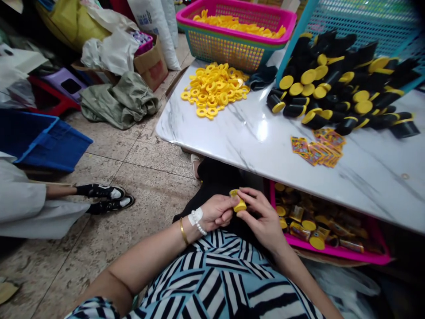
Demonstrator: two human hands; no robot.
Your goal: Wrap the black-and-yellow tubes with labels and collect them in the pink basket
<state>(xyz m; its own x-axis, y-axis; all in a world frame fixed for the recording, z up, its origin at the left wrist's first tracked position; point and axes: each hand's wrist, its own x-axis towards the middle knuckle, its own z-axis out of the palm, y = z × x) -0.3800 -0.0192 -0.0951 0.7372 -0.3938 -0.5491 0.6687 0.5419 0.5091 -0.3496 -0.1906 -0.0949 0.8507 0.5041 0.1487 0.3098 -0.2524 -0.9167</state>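
Above my lap I hold a small yellow-capped container (239,204) between both hands. My left hand (216,211) is closed, with its thumb pressed on the container's side. The fingertips and thumb of my right hand (264,218) pinch it from the other side, near the round yellow end. Fingers hide much of its body. Just right of my right hand, a pink basket (335,252) below the tabletop holds several labelled containers with yellow caps. On the marble-patterned table (245,148) lie a heap of yellow rings (215,88) and a small stack of colourful printed labels (320,150).
Many black cups with yellow lids (341,88) spill from a tilted blue basket (365,22). Behind the rings, a pink-rimmed basket (235,33) holds more yellow parts. Floor left: a blue bin (49,141), a green cloth (119,99) and another person's shoes (109,198).
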